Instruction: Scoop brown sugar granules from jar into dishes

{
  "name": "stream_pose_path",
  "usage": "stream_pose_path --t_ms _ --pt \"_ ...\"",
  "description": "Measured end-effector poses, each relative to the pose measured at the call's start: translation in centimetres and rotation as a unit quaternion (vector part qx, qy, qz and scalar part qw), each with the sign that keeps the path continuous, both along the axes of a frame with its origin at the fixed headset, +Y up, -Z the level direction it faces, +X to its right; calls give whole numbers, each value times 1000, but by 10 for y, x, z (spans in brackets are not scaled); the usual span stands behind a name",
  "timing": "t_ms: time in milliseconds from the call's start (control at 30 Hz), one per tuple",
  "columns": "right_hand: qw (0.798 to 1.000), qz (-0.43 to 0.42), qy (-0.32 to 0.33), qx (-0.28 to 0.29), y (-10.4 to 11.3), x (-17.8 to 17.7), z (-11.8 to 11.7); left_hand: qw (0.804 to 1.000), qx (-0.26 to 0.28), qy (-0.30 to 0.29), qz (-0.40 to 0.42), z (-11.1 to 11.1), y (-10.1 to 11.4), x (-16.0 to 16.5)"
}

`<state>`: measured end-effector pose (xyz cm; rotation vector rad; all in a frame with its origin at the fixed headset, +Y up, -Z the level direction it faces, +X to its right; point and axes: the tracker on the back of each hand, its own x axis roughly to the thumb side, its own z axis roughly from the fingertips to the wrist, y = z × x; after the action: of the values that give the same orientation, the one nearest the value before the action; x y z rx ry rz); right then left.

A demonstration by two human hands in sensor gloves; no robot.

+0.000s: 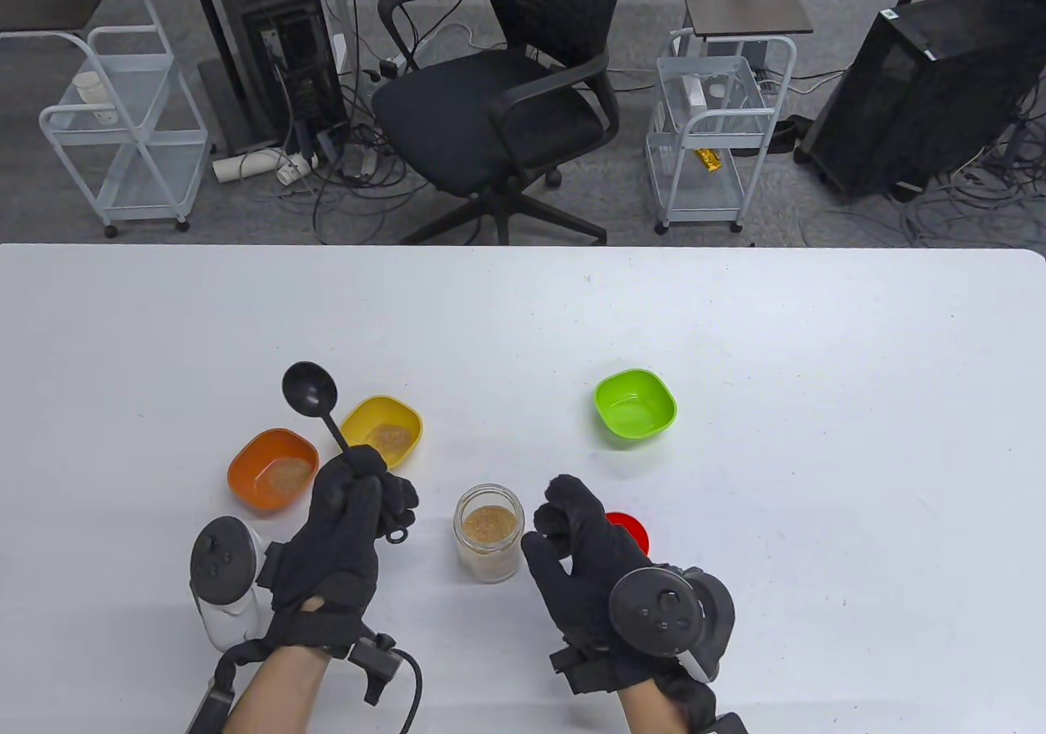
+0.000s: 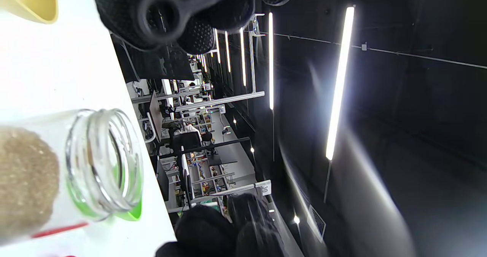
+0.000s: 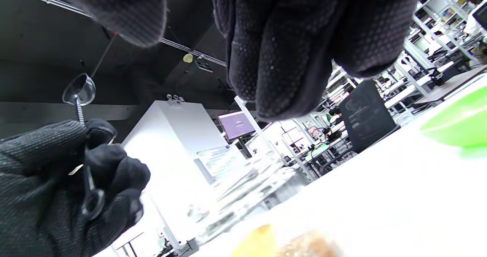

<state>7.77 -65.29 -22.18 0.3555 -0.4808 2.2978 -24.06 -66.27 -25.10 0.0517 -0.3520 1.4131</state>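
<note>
Black spoon (image 1: 310, 391) gripped in left hand (image 1: 343, 521) — right hand (image 1: 584, 546) loosely curled, empty, beside unlabelled jar (image 1: 489, 531).

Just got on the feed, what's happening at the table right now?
The left hand holds a black plastic ladle-shaped spoon raised, its bowl empty. The right hand hovers beside the open glass jar of brown sugar, its grip on nothing. The orange dish and yellow dish hold sugar; the green dish is empty.

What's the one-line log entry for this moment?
left hand: grips black plastic spoon, empty | right hand: beside open glass jar, holding nothing | orange bowl, yellow bowl: sugar in | green bowl: empty
</note>
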Motion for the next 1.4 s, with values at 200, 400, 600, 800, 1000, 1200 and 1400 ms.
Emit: stream_pose_path --t_ms 200,400,600,800,1000,1200,1400 --pt "999 4 -27 -17 -4 7 -3 997 22 31 -72 -4 1 -9" --pt "999 21 -42 -27 -7 10 -6 987 39 48 -146 -6 4 -13" --pt "998 30 -54 -34 -8 12 -8 975 49 48 -210 -10 13 -15" --pt "997 32 -57 -36 -8 13 -9 959 62 45 -272 -9 25 -26" --pt "996 46 -60 -42 -9 8 -10 955 55 60 -284 -10 14 -50" --pt "994 60 -71 -65 -16 9 -13 942 48 57 -326 -5 -2 -54" --pt "981 109 -108 -116 -9 18 -27 934 61 66 -345 -1 0 -45"
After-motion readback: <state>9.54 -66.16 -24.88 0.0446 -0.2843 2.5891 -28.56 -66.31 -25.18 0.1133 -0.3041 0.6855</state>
